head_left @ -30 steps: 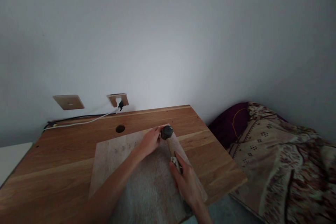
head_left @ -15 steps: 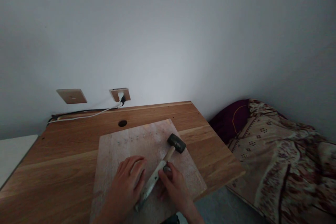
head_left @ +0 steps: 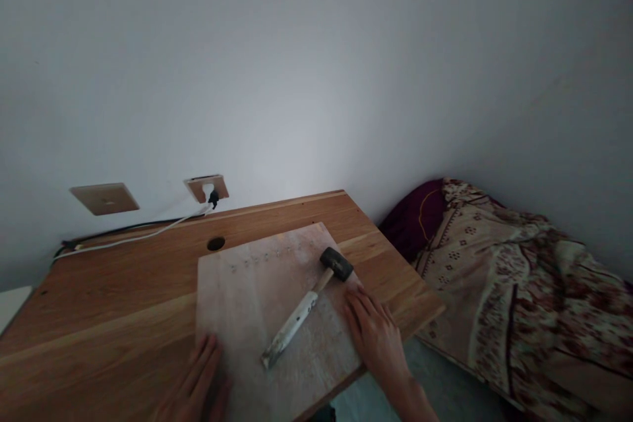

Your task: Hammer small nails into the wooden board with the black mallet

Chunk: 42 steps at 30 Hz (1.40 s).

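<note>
A pale wooden board (head_left: pixel 247 316) lies at a slant on the table. A rubber mallet (head_left: pixel 297 316) rests across it, its black head toward the far right and its worn white handle pointing toward me. Near the board's far edge stands a row of several small nails (head_left: pixel 267 256). My left hand (head_left: pixel 195 382), somewhat blurred, holds the board's left edge. At the right edge, just below the mallet head, my right hand (head_left: pixel 378 336) grips the board with its fingers over the top. Neither hand touches the mallet.
Beneath the board is a wooden table (head_left: pixel 123 303) with a round cable hole (head_left: pixel 216 244). Behind it, a plug with cords sits in a wall socket (head_left: pixel 206 189), beside another wall plate (head_left: pixel 105 199). A bed with a patterned cover (head_left: pixel 494 277) stands to the right.
My right hand has let go of the mallet and moved to the board's right edge. My left hand has moved to the left edge. The board has shifted right on the table.
</note>
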{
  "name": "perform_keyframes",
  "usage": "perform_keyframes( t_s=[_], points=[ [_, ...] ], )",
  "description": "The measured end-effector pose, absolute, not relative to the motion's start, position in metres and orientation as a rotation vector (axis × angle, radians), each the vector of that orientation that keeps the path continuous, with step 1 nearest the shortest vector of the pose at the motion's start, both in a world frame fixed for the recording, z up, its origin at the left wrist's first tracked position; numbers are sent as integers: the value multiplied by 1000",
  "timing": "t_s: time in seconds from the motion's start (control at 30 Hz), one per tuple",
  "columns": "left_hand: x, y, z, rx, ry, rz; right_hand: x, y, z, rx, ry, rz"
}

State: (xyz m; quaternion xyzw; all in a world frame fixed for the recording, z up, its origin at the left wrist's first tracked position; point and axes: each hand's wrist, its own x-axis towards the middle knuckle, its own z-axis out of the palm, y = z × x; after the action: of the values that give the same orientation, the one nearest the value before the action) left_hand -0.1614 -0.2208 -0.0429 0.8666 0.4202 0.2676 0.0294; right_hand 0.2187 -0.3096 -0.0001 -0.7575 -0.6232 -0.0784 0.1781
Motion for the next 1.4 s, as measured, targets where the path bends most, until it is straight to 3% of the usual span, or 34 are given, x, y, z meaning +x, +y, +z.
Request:
perform_keyframes(
  t_s=[0.37, 0.6, 0.97, 1.07, 1.17, 1.3, 1.4],
  points=[
    [-4, -211, -10, 2884, 872, 690, 360, -314, -4, -2370, -1469, -333],
    [-23, -212, -17, 2976, 659, 802, 381, -334, -34, -2430, -1288, -338],
    [-126, -214, -8, 2983, 1188, 763, 314, -353, -39, -1955, -2119, -800],
    [-173, -219, -9, 2932, 1301, 655, 283, -349, -35, -1812, -2099, -630],
    [-197, -219, -3, 2824, 1439, 575, 260, -326, -15, -1948, -1877, -342],
    [-182, -180, 22, 2484, 1784, 552, 230, -256, 43, -1943, -1807, -21],
    [-155, -131, 42, 2368, 1776, 608, 202, -183, 84, -2021, -1944, 123]
  ],
)
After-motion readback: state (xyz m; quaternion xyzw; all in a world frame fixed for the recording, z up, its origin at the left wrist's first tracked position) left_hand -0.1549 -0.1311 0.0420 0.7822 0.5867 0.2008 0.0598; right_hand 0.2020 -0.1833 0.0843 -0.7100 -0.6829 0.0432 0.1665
